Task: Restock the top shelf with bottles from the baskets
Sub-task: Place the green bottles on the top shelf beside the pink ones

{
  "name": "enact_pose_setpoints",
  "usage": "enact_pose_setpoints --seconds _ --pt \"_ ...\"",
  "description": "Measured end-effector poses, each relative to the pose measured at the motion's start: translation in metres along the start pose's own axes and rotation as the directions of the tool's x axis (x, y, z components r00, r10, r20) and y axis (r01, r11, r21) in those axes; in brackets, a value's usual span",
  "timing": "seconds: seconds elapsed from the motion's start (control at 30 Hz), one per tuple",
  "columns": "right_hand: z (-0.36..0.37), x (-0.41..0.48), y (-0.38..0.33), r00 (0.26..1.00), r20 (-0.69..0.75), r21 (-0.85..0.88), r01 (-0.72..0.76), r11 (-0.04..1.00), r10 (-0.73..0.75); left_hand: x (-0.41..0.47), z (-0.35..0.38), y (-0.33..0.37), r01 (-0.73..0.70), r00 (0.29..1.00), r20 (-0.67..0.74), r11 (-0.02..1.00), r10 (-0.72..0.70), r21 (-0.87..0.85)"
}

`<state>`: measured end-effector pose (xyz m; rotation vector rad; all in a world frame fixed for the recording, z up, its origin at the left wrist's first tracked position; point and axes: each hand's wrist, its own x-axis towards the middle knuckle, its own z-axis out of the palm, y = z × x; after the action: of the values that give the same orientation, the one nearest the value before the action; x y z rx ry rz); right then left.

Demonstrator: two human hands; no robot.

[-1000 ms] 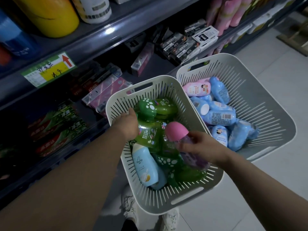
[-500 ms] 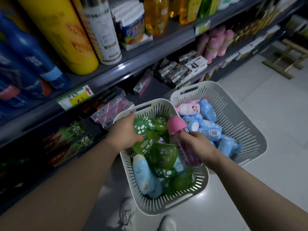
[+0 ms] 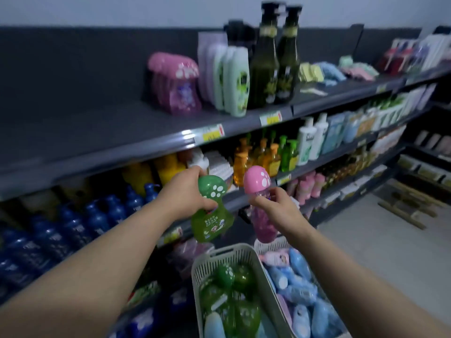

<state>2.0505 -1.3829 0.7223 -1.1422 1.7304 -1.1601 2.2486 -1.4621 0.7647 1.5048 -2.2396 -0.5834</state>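
Fingers of the left hand [image 3: 185, 191] curl round the neck of a green bottle [image 3: 211, 215], held below the top shelf [image 3: 97, 132]. Just right of it, the right hand [image 3: 275, 206] grips a pink bottle [image 3: 264, 228] under its cap. Both bottles hang above the baskets [image 3: 224, 254], which, through the blur, seem to hold more bottles.

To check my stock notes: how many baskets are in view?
2. The near basket, bottom centre, holds green bottles; the far basket, right beside it, mostly hidden, holds blue bottles.
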Motion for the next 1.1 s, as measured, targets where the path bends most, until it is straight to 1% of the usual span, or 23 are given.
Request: enact_pose_setpoints --seconds 0.13,0.27,0.53,0.77,0.97,1.1 --pt "-0.008 0.002 -0.065 0.991 -0.044 0.001 0.124 0.992 -0.123 -0.005 -0.063 0.024 -0.041 0.993 -0.109 0.998 0.035 -0.05" --pt "-0.004 0.012 -0.115 0.975 -0.041 0.013 0.221 0.975 -0.22 -0.001 -0.117 0.037 -0.077 0.974 -0.219 0.996 0.064 -0.053" --pt "0.027 0.065 -0.175 0.947 -0.069 0.024 0.317 0.948 -0.315 0.042 -0.189 0.028 -0.056 0.934 -0.354 0.998 0.045 -0.021" --pt "0.066 0.138 -0.206 0.926 -0.144 -0.057 0.344 0.937 -0.349 0.103 -0.225 -0.004 -0.064 0.927 -0.372 0.997 0.042 -0.049" --pt "0.105 0.191 -0.205 0.931 -0.225 -0.101 0.27 0.958 -0.286 0.149 -0.241 -0.034 -0.08 0.929 -0.365 0.995 0.051 -0.064" --pt "0.12 0.207 -0.198 0.926 -0.275 -0.138 0.229 0.963 -0.26 0.172 -0.243 -0.051 -0.086 0.93 -0.364 0.992 0.049 -0.087"
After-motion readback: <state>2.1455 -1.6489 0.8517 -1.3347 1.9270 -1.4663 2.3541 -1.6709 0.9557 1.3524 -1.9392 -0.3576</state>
